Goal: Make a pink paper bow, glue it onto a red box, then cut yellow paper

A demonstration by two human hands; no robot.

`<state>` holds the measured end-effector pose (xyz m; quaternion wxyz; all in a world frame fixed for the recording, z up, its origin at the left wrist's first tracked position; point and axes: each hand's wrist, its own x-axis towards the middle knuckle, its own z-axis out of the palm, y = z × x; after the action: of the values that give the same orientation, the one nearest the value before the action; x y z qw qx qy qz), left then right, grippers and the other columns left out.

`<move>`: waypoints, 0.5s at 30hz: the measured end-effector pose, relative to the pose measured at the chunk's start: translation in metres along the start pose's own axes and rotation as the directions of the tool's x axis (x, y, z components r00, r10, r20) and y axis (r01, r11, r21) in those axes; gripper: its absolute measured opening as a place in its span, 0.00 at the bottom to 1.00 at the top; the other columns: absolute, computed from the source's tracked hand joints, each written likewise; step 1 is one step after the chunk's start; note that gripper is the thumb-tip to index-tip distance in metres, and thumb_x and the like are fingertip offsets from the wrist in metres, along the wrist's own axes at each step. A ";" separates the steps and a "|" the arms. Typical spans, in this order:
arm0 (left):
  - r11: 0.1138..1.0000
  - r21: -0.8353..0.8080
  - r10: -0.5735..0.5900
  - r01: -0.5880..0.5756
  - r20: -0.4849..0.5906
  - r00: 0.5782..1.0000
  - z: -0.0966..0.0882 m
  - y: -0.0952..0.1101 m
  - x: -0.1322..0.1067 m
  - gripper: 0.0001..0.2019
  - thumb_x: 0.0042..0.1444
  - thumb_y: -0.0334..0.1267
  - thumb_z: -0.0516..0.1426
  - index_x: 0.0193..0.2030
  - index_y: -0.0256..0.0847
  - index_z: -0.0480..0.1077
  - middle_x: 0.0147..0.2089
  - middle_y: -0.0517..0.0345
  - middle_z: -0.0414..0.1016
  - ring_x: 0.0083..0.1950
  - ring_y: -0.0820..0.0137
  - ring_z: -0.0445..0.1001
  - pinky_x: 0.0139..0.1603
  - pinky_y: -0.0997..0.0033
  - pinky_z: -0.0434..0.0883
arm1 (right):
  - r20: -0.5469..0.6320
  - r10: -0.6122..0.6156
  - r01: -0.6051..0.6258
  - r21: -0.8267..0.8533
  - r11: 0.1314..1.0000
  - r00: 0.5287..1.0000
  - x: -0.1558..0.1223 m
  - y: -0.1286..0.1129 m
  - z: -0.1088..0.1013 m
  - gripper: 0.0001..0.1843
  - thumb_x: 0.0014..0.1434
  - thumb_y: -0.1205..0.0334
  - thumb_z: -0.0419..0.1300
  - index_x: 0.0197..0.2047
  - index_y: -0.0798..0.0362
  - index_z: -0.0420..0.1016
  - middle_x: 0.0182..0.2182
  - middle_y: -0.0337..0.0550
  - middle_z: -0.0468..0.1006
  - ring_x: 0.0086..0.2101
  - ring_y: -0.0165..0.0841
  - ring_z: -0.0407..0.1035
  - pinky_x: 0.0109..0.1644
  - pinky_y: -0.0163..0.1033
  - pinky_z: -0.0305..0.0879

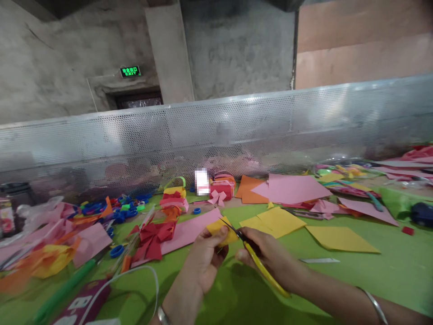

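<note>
My left hand [202,259] pinches a small yellow paper piece [220,231] between thumb and fingers, just above the green table [389,271]. My right hand [267,255] is closed around yellow-handled scissors [260,264]. Their dark blades point up and left, and the tips meet the edge of the yellow piece. Both hands sit close together near the table's front middle. A bangle is on my right wrist and another on my left.
A perforated metal screen [237,131] runs along the table's back. Pink [294,187], orange and yellow paper sheets [340,238] lie to the right. Red paper bows [154,237], blue rings [117,250], a pink strip and a white cable [135,271] lie to the left.
</note>
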<state>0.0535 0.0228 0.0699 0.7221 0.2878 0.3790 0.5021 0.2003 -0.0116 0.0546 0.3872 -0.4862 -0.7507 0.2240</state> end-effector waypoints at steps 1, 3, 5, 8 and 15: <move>1.000 0.001 -0.005 0.005 -0.002 1.000 0.000 0.000 0.001 0.07 0.39 0.24 0.63 0.26 0.36 0.72 0.26 0.59 0.75 0.27 0.75 0.70 0.28 0.77 0.66 | 0.000 0.002 -0.002 0.008 1.000 1.000 0.000 0.000 0.000 0.20 0.57 0.42 0.49 0.31 0.52 0.61 0.25 0.39 0.63 0.25 0.31 0.54 0.29 0.35 0.53; 1.000 -0.001 -0.011 0.011 -0.009 1.000 -0.001 -0.001 0.002 0.06 0.41 0.24 0.63 0.27 0.36 0.72 0.27 0.59 0.75 0.27 0.75 0.71 0.28 0.77 0.66 | 0.000 0.008 -0.008 0.020 1.000 1.000 -0.001 -0.001 0.001 0.21 0.56 0.41 0.49 0.30 0.52 0.59 0.24 0.38 0.62 0.25 0.31 0.53 0.28 0.35 0.53; 1.000 -0.006 -0.017 0.017 -0.016 1.000 -0.001 -0.002 0.002 0.06 0.43 0.24 0.62 0.27 0.36 0.71 0.27 0.59 0.75 0.27 0.75 0.71 0.28 0.77 0.66 | 0.006 0.017 -0.017 0.030 0.999 1.000 -0.001 -0.001 0.001 0.21 0.56 0.41 0.49 0.29 0.52 0.58 0.24 0.38 0.61 0.25 0.30 0.53 0.28 0.35 0.53; 1.000 -0.010 -0.019 0.019 -0.018 1.000 -0.001 -0.001 0.002 0.06 0.45 0.23 0.61 0.26 0.36 0.71 0.27 0.59 0.75 0.27 0.76 0.71 0.28 0.77 0.66 | 0.016 0.024 -0.024 0.047 0.999 1.000 -0.002 0.000 0.001 0.20 0.56 0.42 0.49 0.29 0.51 0.58 0.24 0.38 0.62 0.25 0.30 0.54 0.28 0.35 0.53; 0.999 0.001 -0.044 0.044 -0.023 0.999 0.003 0.001 -0.002 0.08 0.48 0.21 0.58 0.27 0.37 0.70 0.25 0.61 0.74 0.24 0.77 0.70 0.27 0.77 0.67 | 0.005 0.027 -0.027 0.007 1.000 1.000 -0.001 0.004 0.002 0.20 0.57 0.42 0.49 0.28 0.51 0.58 0.24 0.39 0.64 0.25 0.31 0.55 0.28 0.34 0.54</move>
<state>0.0554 0.0215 0.0729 0.7284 0.2743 0.3940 0.4888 0.2014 -0.0108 0.0504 0.3842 -0.4942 -0.7442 0.2330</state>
